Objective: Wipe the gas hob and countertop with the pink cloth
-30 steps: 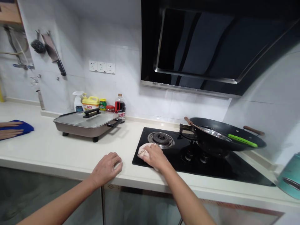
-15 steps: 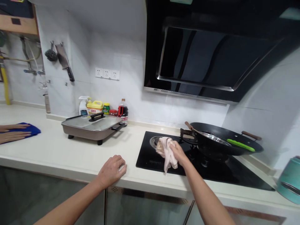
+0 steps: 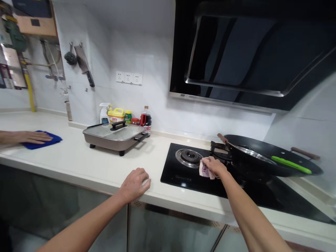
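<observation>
My right hand presses a pale pink cloth onto the black glass gas hob, its fingers closed over the fabric. Just left of the cloth is the bare round burner with its metal ring. Near the front edge of the white countertop rests my left hand, fingers curled in a loose fist with nothing visible in them. On the hob's right part stands a black wok, holding a metal utensil or lid and a bright green handle.
Left of the hob stands an electric pan with a glass lid; behind it are a spray bottle, a yellow jug and a sauce bottle. A co-worker's hand lies on a blue cloth. The range hood overhangs the hob.
My right hand has lowered the cloth, which hung loose over the burner, flat onto the hob beside it. The view has shifted left. The co-worker shows one hand instead of two.
</observation>
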The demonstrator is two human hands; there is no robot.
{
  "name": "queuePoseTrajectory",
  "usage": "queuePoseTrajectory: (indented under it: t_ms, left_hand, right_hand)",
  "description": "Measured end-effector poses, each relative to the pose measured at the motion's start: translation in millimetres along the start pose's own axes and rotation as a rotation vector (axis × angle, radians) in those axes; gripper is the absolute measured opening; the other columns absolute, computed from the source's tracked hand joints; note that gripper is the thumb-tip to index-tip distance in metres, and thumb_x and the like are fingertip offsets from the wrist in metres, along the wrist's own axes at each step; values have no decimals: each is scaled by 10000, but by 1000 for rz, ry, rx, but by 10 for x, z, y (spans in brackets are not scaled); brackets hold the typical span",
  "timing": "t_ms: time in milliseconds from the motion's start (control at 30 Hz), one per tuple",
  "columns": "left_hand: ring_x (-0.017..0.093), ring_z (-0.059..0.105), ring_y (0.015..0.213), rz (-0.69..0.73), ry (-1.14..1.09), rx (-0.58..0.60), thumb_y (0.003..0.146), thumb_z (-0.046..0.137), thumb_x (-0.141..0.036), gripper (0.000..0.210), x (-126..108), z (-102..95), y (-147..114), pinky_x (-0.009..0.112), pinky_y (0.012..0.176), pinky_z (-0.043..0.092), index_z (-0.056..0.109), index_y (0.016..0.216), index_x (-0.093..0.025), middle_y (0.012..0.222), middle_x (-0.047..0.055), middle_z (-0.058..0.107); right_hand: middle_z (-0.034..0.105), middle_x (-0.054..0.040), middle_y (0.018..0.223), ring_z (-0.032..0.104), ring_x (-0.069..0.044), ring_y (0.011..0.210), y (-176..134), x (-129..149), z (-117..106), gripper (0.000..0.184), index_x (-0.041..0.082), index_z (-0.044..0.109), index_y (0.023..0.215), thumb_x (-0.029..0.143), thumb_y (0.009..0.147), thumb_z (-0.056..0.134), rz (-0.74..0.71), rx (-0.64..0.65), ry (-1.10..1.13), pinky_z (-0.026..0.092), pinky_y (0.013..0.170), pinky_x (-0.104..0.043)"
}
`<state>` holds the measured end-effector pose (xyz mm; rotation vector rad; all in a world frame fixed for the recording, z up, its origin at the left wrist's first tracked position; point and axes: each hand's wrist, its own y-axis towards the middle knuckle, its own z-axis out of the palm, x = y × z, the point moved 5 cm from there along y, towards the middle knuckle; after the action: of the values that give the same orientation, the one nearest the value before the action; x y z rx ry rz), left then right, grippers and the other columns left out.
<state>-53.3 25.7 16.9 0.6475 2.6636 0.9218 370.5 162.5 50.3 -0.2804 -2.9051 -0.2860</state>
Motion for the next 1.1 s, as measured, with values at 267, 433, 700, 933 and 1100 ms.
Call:
queuePoseTrajectory:
  t_ms: [267, 433, 700, 933, 1100]
  left_hand:
    - [226, 615, 872, -38, -7, 8, 902, 577, -270, 166, -38, 33, -15, 369, 810, 479, 694, 804, -204, 874, 69, 682]
    - [225, 623, 894, -101, -49, 2, 876, 621, -262, 135, -61, 32, -28, 367, 851, 484, 711, 792, -209, 873, 65, 688]
    - [226, 644, 1006, -360, -81, -57, 903, 663, -325, 160, -30, 26, -14, 372, 961, 479, 772, 869, -213, 997, 73, 740]
    - [231, 642, 1093, -596, -190, -118, 971, 593, -463, 313, 90, 61, -42, 375, 1016, 464, 796, 930, -229, 1043, 70, 759]
    - [240, 644, 1107, -680, -265, -102, 995, 538, -504, 376, 140, 89, -56, 399, 1032, 458, 795, 967, -232, 1078, 76, 763]
  right_hand:
    - [540, -209, 1291, 604, -397, 1164, -622, 395, 264, 448, 240, 626, 1321, 490, 985, 466, -162, -144, -239, 430, 950, -508]
    - [534, -160, 1327, 595, -364, 1078, -963, 674, 321, 342, 287, 680, 1251, 384, 960, 529, -373, -283, -218, 445, 869, -466]
    - [605, -87, 1228, 549, -273, 1095, -1499, 1814, 613, 359, 283, 689, 1195, 207, 895, 506, -811, -205, 139, 427, 971, -400]
    - [651, -142, 1217, 579, -313, 1159, -1911, 2262, 804, 469, 220, 657, 1280, 350, 879, 451, -978, -88, 294, 450, 1031, -449]
    - [717, -72, 1248, 681, -309, 1070, -1901, 1922, 831, 456, 318, 693, 1174, 530, 809, 519, -753, 69, 574, 518, 965, -485]
